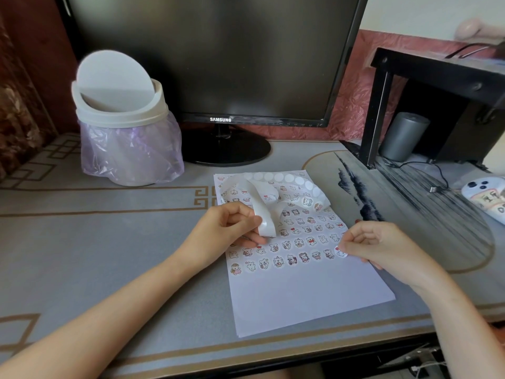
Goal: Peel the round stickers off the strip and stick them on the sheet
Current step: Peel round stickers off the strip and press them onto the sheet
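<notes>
A white sheet (pixel 306 296) lies on the desk, its upper half covered with rows of round cartoon stickers. A long white backing strip (pixel 266 206) curls over the sheet's top; a few stickers remain on it near the right end (pixel 307 201). My left hand (pixel 226 228) pinches the strip's lower end above the sheet. My right hand (pixel 382 246) has curled fingers and presses a round sticker (pixel 341 252) with its fingertip onto the right end of a row.
A small white swing-lid bin (pixel 123 110) with a purple bag stands at the back left. A black monitor (pixel 218 64) is behind the sheet. A black shelf (pixel 437 77), a grey cylinder (pixel 404 135), a cable and a white phone (pixel 486 195) are at the right.
</notes>
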Demonstrator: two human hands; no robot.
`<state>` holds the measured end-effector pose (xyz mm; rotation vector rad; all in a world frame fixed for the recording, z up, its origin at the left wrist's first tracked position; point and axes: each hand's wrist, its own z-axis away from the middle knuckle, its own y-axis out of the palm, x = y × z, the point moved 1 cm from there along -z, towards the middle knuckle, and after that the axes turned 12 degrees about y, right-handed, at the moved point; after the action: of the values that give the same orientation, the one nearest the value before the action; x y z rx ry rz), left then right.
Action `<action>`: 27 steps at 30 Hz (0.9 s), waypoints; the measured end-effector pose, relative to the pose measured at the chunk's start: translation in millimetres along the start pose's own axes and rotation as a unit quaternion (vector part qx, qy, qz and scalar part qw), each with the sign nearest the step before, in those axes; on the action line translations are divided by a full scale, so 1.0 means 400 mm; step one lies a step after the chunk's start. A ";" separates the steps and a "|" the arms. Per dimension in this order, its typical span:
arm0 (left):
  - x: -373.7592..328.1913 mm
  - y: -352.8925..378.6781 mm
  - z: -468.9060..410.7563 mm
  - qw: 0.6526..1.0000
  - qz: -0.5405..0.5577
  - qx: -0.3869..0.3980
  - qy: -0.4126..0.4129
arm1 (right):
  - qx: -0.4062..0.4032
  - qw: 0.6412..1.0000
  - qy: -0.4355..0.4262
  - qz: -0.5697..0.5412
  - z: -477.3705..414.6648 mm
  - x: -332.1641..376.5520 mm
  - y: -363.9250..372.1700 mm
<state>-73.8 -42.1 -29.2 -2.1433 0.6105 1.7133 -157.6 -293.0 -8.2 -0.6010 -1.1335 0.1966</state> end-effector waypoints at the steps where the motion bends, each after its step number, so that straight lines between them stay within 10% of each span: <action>1: 0.000 0.000 0.000 1.000 0.000 0.000 0.000 | -0.001 1.000 -0.004 0.000 0.000 0.000 0.002; 27: -0.007 0.004 0.002 1.000 -0.001 0.001 -0.006 | -0.029 0.999 -0.041 -0.020 -0.020 -0.042 0.007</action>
<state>-75.9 -42.6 -26.8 -2.1296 0.6060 1.7211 -157.5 -301.0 -25.3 -0.6263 -1.2322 0.1551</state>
